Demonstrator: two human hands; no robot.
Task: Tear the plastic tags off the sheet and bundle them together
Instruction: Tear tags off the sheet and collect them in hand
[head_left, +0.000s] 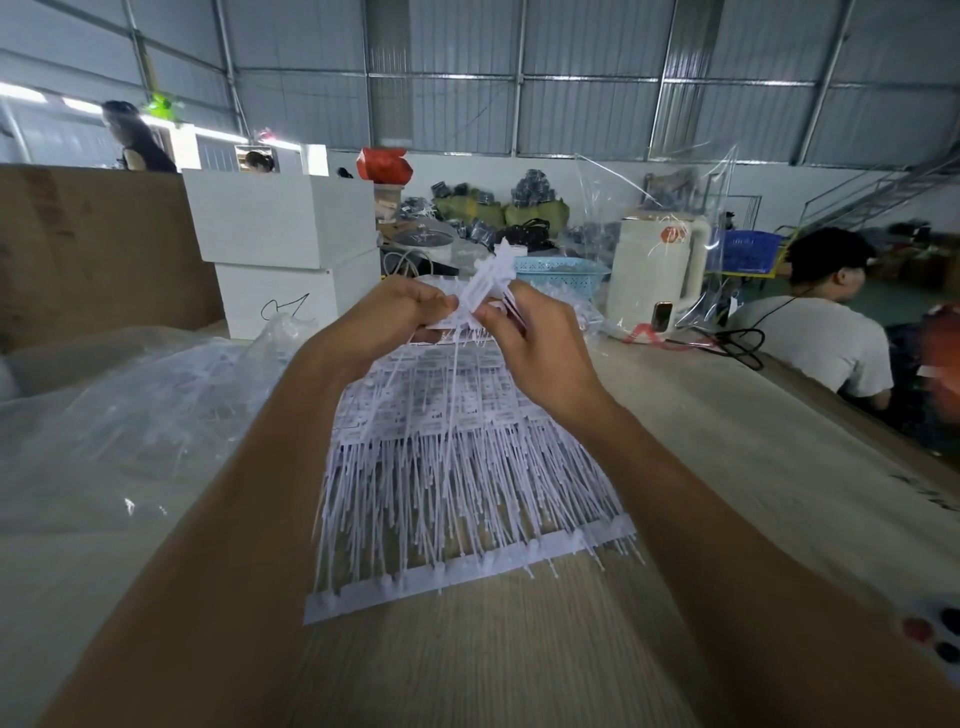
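Sheet (467, 467) of white plastic tags, lower edge resting on table (727, 441). Left hand (384, 317) and right hand (530, 338) both pinched one tag strip (485, 283) at its top. Risk: thin tails snapping or tangling if yanked sideways.

Two bare forearms reach in from the lower corners, no sleeves showing; left hand (387, 312) and right hand (535, 338) gloveless, ringless.
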